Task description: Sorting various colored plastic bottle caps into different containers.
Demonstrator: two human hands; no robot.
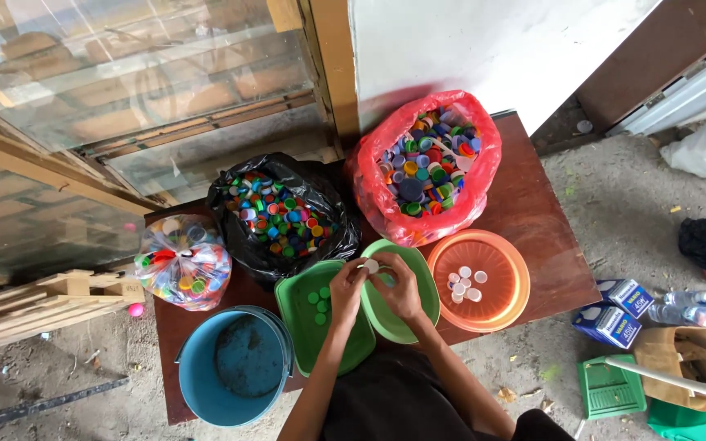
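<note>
My left hand and my right hand meet over two green containers on a brown table. Together they pinch a white bottle cap between their fingertips. Under my left hand is a square green tray holding a few green caps. Beneath my right hand lies a round green bowl. An orange bowl to the right holds several white caps.
A red bag and a black bag full of mixed coloured caps stand at the back. A tied clear bag of caps lies at left, a blue bucket in front. Boxes, bottles and a green basket sit on the ground at right.
</note>
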